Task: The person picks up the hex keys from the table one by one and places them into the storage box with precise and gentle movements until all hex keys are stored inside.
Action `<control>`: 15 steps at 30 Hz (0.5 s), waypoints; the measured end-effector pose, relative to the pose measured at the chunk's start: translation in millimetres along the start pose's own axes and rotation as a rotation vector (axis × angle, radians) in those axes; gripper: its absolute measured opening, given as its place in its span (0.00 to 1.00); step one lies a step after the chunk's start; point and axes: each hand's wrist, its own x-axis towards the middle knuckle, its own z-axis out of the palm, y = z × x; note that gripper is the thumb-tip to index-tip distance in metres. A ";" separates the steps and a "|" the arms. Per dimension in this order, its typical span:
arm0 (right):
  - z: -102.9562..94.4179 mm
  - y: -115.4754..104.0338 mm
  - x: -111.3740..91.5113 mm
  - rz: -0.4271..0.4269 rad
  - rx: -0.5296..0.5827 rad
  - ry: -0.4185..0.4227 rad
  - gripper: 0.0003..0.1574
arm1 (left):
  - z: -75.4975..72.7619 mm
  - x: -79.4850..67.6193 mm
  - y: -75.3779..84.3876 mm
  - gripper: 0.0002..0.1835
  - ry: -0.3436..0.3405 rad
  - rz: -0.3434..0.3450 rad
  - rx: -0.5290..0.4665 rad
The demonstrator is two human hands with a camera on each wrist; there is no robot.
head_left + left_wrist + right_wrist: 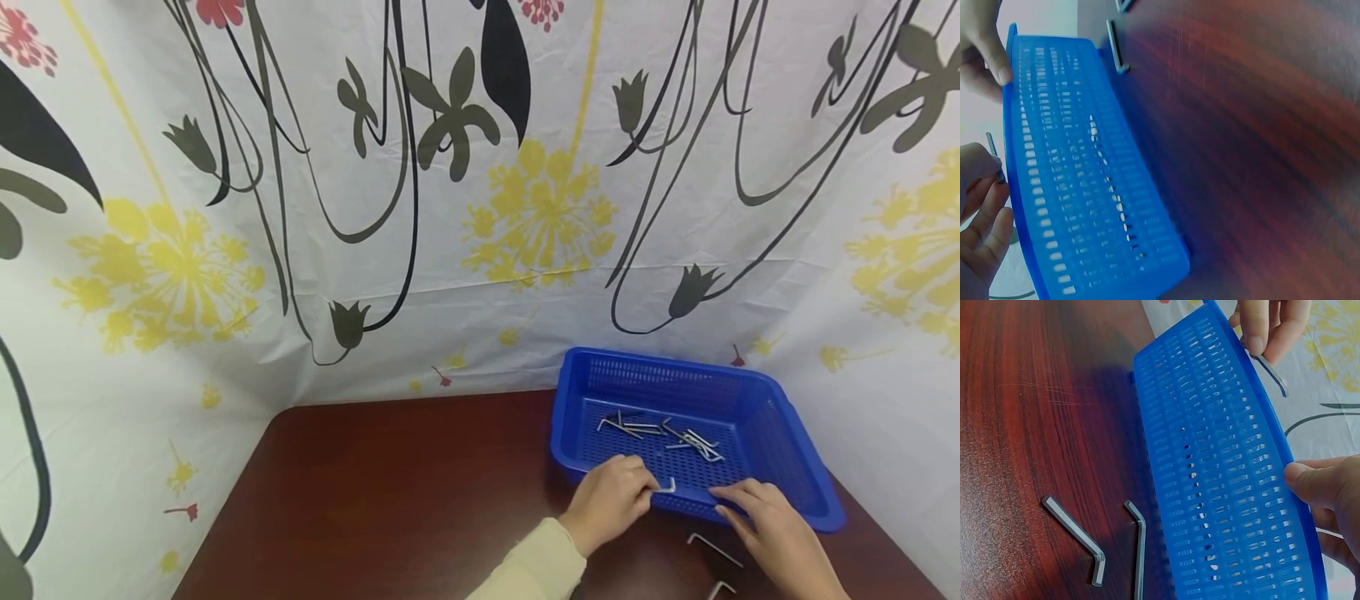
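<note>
My left hand [611, 502] pinches a small silver hex key [671, 485] by one end over the near rim of the blue basket [564, 400]. The key's bent end points away from the fingers. At the right part of that rim, my right hand [780, 537] grips the edge, with the thumb [1300, 479] on the outer side and the other fingers behind it. Several more hex keys [697, 442] lie loosely in two groups on the basket's perforated floor.
Two hex keys lie on the dark red-brown table [420, 492] in front of the basket, one long key [716, 551] and another key [1075, 531] nearer the front. A white floral cloth [450, 250] hangs behind and at both sides of the table.
</note>
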 end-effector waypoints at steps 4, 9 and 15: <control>0.5 0.3 0.1 0.014 -0.012 -0.003 0.18 | 0.6 5.4 -7.5 0.05 -0.024 -0.004 0.009; 1.0 0.2 -0.1 0.029 -0.020 -0.017 0.20 | 1.4 12.5 -14.5 0.05 -0.043 0.005 0.027; 0.8 -0.7 0.5 0.048 -0.024 -0.040 0.20 | 0.9 20.0 -22.8 0.06 -0.060 0.012 0.063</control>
